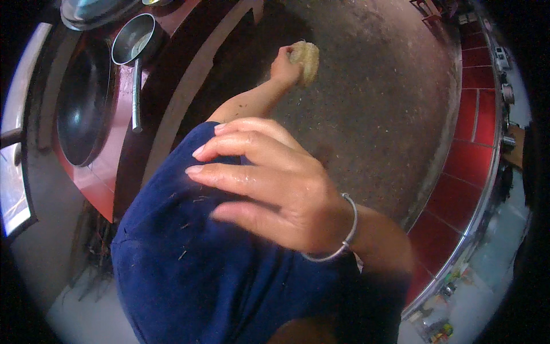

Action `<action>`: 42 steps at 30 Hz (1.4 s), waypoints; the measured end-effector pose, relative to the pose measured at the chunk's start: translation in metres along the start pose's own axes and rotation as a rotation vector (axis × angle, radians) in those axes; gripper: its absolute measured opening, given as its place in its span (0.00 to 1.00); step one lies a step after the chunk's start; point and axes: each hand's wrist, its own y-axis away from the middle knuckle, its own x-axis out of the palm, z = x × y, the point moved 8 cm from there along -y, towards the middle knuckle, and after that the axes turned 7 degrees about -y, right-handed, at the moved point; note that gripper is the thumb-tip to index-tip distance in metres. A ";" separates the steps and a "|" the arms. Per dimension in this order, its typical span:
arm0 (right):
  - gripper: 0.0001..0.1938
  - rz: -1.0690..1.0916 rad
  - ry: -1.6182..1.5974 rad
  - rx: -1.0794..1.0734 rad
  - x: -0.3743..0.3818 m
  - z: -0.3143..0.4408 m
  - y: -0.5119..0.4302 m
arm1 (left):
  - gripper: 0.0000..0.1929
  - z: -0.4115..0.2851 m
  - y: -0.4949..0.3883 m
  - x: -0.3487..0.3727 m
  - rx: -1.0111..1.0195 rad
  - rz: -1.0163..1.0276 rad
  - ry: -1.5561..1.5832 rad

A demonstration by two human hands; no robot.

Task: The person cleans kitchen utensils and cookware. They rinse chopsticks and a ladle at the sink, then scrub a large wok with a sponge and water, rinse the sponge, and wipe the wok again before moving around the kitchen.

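Note:
My left hand [285, 66] is shut on a pale yellow fibrous scrubber [308, 63], perhaps a loofah, over the dark floor at the upper middle. My right hand [266, 172] spreads its fingers across the dark blue sleeve [193, 249] of my left arm, its back to the camera. It holds nothing, and whether the fingertips touch the cloth is unclear. Wet-looking spots show on its fingers, and a silver-coloured bangle [354, 223] circles the wrist. Small bits of debris cling to the sleeve, with a few dark specks on my left forearm.
At left, a large dark wok [84, 107] is set in a red tiled stove top [96, 189]. A metal ladle [136, 94] with a deep bowl lies beside it, near a rounded metal vessel [99, 13]. Along the right runs a red-tiled counter [464, 165] with various items on top.

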 end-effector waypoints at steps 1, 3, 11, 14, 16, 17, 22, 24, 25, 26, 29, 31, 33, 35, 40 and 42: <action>0.15 -0.021 0.054 -0.047 0.002 0.002 -0.004 | 0.25 -0.001 0.001 0.001 0.004 -0.001 -0.005; 0.13 -0.009 0.000 -0.051 0.007 0.001 -0.007 | 0.25 -0.003 0.004 0.000 0.015 -0.012 -0.023; 0.05 -0.058 0.068 -0.227 0.029 0.013 -0.008 | 0.24 -0.002 0.009 -0.002 0.042 -0.025 -0.088; 0.04 -0.016 0.263 -0.238 0.024 0.004 0.000 | 0.24 0.003 0.010 -0.005 0.048 -0.032 -0.073; 0.06 0.012 0.492 -0.136 0.003 -0.016 0.003 | 0.25 0.006 0.009 -0.008 0.047 -0.026 -0.027; 0.07 0.014 0.651 -0.062 -0.010 -0.029 0.002 | 0.25 0.009 0.009 -0.009 0.035 -0.004 -0.003; 0.09 -0.052 0.699 0.060 -0.038 -0.028 0.000 | 0.25 0.011 0.010 -0.023 0.054 -0.043 -0.045; 0.08 0.126 0.379 -0.043 -0.005 -0.004 -0.001 | 0.25 0.013 0.011 -0.023 0.018 -0.032 -0.037; 0.08 0.204 0.255 -0.068 0.017 0.007 -0.001 | 0.25 0.013 0.012 -0.023 0.000 -0.029 -0.032; 0.08 0.174 0.129 -0.116 0.034 0.018 -0.001 | 0.25 0.011 0.013 -0.023 0.009 -0.028 -0.061; 0.08 0.161 0.004 -0.130 0.048 0.019 0.007 | 0.25 0.009 0.015 -0.021 0.001 -0.028 -0.010; 0.07 0.282 0.101 -0.080 0.045 0.001 0.019 | 0.24 0.011 0.016 -0.022 -0.009 -0.028 -0.050; 0.06 0.134 0.265 -0.143 0.023 -0.015 0.019 | 0.25 0.013 0.014 -0.022 -0.013 -0.011 -0.075; 0.12 0.328 0.665 0.257 -0.004 -0.062 0.019 | 0.27 0.014 0.012 -0.021 -0.014 0.032 -0.102; 0.17 0.080 0.266 -0.089 0.012 0.014 -0.003 | 0.28 0.010 0.006 -0.020 0.003 -0.001 -0.064; 0.18 0.156 0.047 -0.198 0.032 0.025 0.000 | 0.28 0.007 0.002 -0.019 -0.008 -0.017 -0.053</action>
